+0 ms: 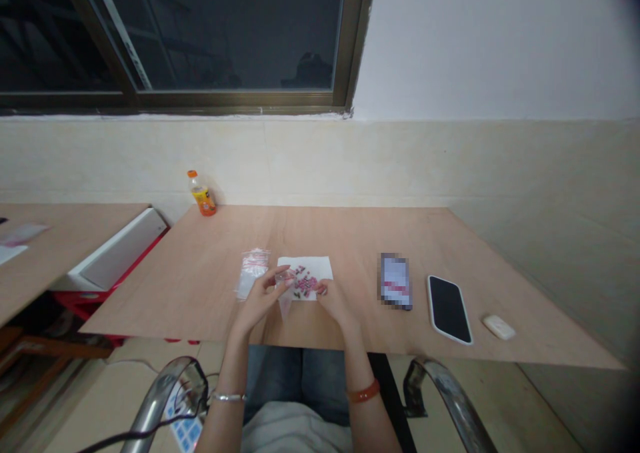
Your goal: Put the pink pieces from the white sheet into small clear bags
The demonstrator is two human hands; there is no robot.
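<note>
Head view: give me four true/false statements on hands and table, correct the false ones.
1. The left hand holds a small clear plastic bag. True.
2. The small pink and dark pieces lie left of the white rectangular sheet. False: they lie on it.
3. The flat, white-edged, black-screened device lies right of that sheet. True.
4. The orange-capped plastic bottle lies on its side. False: it stands upright.

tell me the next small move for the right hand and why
Probably carry one of the small pink pieces to the clear plastic bag: the right hand is beside them at the edge of the white paper, and the left hand holds the bag close by.
</note>
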